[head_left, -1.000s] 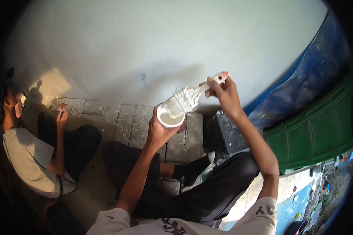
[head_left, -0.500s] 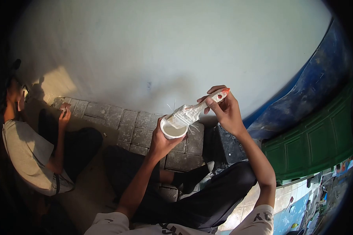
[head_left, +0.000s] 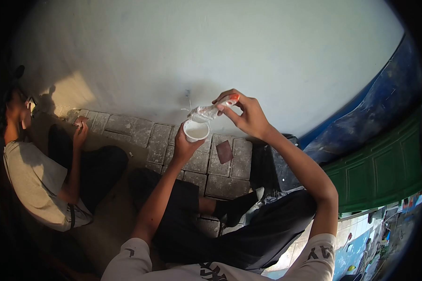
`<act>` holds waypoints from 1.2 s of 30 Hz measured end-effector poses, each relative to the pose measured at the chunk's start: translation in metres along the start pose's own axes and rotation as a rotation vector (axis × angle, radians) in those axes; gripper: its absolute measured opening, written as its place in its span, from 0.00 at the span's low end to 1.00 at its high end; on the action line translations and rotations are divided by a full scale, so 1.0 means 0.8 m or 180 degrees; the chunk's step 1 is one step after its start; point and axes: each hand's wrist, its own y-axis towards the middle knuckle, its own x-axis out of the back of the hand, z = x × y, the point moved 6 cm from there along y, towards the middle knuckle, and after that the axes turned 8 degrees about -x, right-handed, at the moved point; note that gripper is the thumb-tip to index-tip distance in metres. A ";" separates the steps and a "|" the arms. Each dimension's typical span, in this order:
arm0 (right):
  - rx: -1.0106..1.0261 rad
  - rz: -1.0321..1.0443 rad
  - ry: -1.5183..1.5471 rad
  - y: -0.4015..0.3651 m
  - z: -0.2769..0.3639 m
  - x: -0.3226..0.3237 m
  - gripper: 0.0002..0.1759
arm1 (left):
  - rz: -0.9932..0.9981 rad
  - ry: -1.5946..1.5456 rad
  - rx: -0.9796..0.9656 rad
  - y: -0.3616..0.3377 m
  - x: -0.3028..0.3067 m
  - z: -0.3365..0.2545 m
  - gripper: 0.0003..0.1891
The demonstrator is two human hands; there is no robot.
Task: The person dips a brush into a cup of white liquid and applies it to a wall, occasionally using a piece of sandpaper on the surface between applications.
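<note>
My left hand [head_left: 184, 146] is wrapped round a small white cup [head_left: 197, 132] with whitish content inside. The brush [head_left: 207, 112], coated in white paint and with an orange handle tip, is pinched in my right hand [head_left: 241, 111]. Its bristle end is at the far rim of the cup, beside the pale wall [head_left: 248, 51]; whether it touches either is unclear. A few stray bristles stick out from the brush.
A reddish-brown square piece [head_left: 224, 152] lies on the grey paving blocks [head_left: 227, 186]. At the left sits another person [head_left: 37, 182], holding a similar piece. A black object [head_left: 280, 171], blue sheeting [head_left: 361, 112] and a green panel [head_left: 380, 168] are at the right.
Both hands have moved up and left with the cup and brush. The brush has come out of the cup opening and lies more level. The reddish-brown piece on the paving now shows.
</note>
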 end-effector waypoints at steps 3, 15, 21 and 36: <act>-0.0116 -0.0109 0.0160 0.030 -0.025 -0.008 0.10 | -0.0119 0.0080 -0.0043 0.003 0.009 0.053 0.35; -0.0069 0.0484 -0.0648 0.076 -0.096 -0.102 0.16 | -0.0112 0.0095 0.0156 -0.044 0.018 0.140 0.36; -0.0070 0.0498 -0.0747 0.084 -0.101 -0.107 0.16 | -0.0183 -0.0029 0.0191 -0.051 0.015 0.152 0.36; 0.0539 -0.0084 -0.1018 0.108 0.001 -0.051 0.14 | -0.0119 0.0125 0.0123 -0.061 0.017 0.140 0.34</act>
